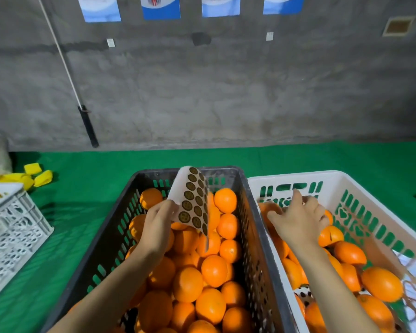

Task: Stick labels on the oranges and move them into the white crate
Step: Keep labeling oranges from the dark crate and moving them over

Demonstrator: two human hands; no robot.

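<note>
Holding a label sheet (192, 200) above the black crate (257, 239).
Left hand (159, 224) is pinching it; right hand (298, 221) is reaching among oranges (382, 283) in the white crate (296, 177) beside, grasp unclear.

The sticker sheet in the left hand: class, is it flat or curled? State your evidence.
Curled. The sticker sheet bends over above the left hand gripping it, its right edge drooping towards the oranges.

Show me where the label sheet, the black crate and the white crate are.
label sheet (192, 200), head view, middle rows of stickers.
black crate (154, 172), head view, far rim.
white crate (298, 176), head view, far rim.
</note>
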